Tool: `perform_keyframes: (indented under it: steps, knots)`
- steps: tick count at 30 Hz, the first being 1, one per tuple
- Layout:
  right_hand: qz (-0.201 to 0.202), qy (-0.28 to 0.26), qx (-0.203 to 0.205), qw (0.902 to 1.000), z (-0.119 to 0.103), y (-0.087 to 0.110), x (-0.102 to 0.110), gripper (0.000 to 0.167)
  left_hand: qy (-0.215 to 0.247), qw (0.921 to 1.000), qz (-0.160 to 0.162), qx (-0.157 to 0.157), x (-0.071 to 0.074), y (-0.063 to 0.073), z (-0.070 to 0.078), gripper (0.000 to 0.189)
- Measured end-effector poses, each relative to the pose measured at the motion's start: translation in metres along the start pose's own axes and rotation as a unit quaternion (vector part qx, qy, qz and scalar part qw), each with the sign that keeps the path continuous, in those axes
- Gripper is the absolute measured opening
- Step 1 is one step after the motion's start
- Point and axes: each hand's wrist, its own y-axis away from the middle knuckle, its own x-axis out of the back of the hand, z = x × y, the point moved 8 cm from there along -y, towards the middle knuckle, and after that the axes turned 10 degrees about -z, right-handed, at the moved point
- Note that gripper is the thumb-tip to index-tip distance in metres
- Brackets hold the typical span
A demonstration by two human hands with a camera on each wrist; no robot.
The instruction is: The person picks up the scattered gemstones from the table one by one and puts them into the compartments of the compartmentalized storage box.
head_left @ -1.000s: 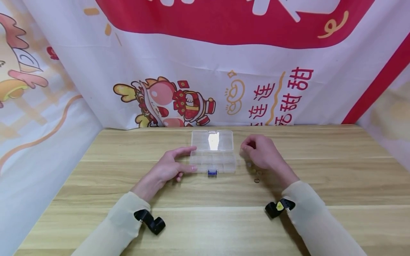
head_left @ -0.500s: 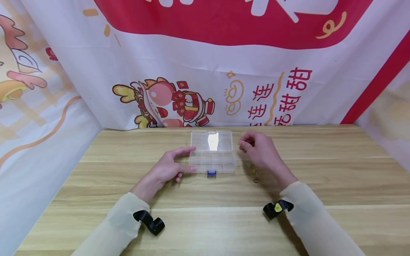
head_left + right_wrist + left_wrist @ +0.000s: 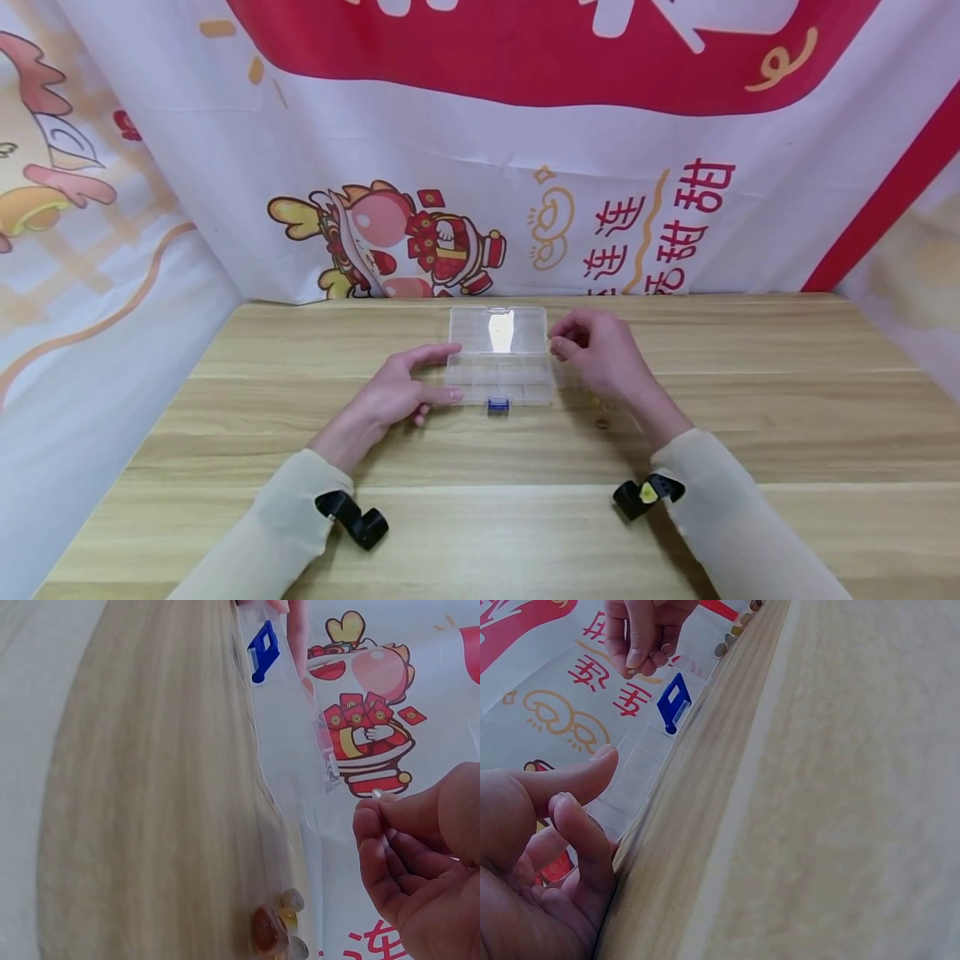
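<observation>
A clear plastic compartment box (image 3: 525, 395) sits on the table with its lid (image 3: 528, 329) swung back and its blue latch (image 3: 498, 405) facing front. My left hand (image 3: 393, 390) grips its left end, thumb along the front and index finger at the back. Just right of the lid, my right hand (image 3: 603, 350) pinches a small pale piece (image 3: 377, 794), mostly hidden by the fingertips. Small rounded stones lie right of the box. The right wrist view shows a brown stone (image 3: 268, 930), a yellow stone (image 3: 288, 920) and a grey stone (image 3: 292, 900).
The wooden table (image 3: 480, 533) runs back to a printed cloth (image 3: 480, 133) hanging behind it. More cloth hangs at the left and right sides. Both wrists carry black camera mounts (image 3: 352, 518).
My right hand has moved left, from above the stones to the lid's right edge, still pinching. My left hand and the box have stayed in place.
</observation>
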Motion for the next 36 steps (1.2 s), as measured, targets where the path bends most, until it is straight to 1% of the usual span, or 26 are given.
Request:
perform_keyframes:
  steps: [4, 11, 17, 20, 25, 36]
  knots:
    - [-0.004, -0.003, -0.002, 1.0000, -0.002, 0.000, -0.002, 0.013, -0.001, 1.0000, 0.000, 0.002, -0.001, -0.001, 0.000, 0.071]
    - [-0.004, -0.009, 0.016, 0.9998, -0.008, 0.002, -0.011, 0.012, 0.000, 1.0000, -0.004, 0.002, -0.003, -0.001, -0.001, 0.071]
    - [-0.004, 0.005, 0.028, 0.9996, -0.012, 0.003, -0.020, 0.008, 0.000, 1.0000, -0.001, 0.005, -0.002, -0.001, -0.003, 0.072]
    - [-0.003, 0.011, 0.029, 0.9995, -0.012, 0.003, -0.023, 0.006, 0.002, 1.0000, -0.003, 0.004, -0.003, -0.001, -0.003, 0.072]
    - [-0.012, 0.012, 0.029, 0.9994, -0.013, 0.004, -0.028, 0.006, 0.004, 0.9999, -0.005, 0.009, -0.004, -0.002, -0.004, 0.073]
    - [-0.023, 0.027, 0.032, 0.9989, -0.017, 0.001, -0.033, 0.005, 0.000, 1.0000, 0.001, 0.007, -0.001, 0.001, -0.001, 0.071]
